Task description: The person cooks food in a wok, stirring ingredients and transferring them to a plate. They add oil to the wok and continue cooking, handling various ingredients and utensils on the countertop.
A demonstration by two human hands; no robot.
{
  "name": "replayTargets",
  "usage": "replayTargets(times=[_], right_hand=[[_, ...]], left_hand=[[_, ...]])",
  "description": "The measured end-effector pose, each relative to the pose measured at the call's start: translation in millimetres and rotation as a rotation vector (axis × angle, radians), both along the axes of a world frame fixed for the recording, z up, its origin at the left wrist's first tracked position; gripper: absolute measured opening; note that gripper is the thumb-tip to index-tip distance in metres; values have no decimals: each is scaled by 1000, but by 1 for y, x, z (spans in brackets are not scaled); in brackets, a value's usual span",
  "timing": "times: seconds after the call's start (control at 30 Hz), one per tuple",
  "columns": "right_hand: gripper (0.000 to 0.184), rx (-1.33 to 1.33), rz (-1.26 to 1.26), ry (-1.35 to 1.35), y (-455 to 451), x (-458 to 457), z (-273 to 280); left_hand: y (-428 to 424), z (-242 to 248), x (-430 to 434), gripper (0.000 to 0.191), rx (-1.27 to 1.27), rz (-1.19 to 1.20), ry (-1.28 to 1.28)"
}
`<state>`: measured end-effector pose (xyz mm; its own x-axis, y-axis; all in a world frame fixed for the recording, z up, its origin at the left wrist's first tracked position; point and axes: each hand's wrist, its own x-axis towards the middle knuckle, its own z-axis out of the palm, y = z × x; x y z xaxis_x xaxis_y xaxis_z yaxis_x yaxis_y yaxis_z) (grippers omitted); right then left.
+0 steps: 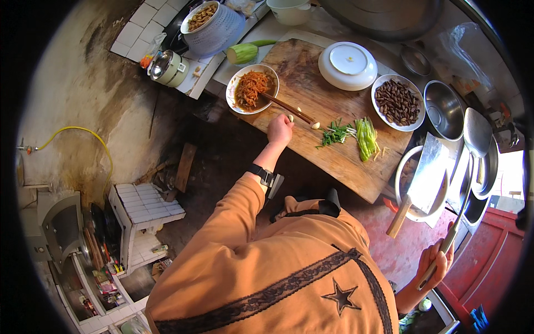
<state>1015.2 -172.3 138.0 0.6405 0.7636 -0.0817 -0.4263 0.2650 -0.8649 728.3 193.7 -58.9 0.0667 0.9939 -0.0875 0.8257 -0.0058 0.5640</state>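
My left hand (280, 130), with a dark watch on its wrist, is closed around a garlic clove (290, 118) at the near edge of the wooden cutting board (292, 67). Beside it, wooden chopsticks (292, 109) lean from a bowl of shredded orange food (251, 88) onto the board. Another garlic clove (316, 125) lies at their tips, near chopped green onion (337, 133) and sliced green pepper (366, 139). My right hand (436, 263) grips the long handle of a metal wok spatula (478, 131), whose blade is raised at the right.
A cleaver (426, 177) rests across a white basin (398, 175), handle jutting out. Beyond the board's right side are a plate of dark brown pieces (397, 102) and a steel bowl (444, 109). An upturned white bowl (348, 65) sits on the board; a cut green gourd (242, 54) lies behind.
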Motion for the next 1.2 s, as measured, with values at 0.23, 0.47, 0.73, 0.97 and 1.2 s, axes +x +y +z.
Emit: replayTargets(times=[0.23,0.47,0.73,0.97,1.2], right_hand=[[69,-40,-59,3,-3,1,-2],[67,-23,-63,3,-10,6,-6],[68,-13,-69,13,-15,7,-8],[65,-13,-124,-9,-17,5,-6],[66,-11,-91,7,-17,6,-6]], left_hand=[[-3,-14,11,15,393,-120,-71],[1,-11,27,16,320,-91,-145],[9,24,53,27,-71,-49,384],[7,13,55,25,28,-69,425],[-5,-14,35,11,476,-213,123]])
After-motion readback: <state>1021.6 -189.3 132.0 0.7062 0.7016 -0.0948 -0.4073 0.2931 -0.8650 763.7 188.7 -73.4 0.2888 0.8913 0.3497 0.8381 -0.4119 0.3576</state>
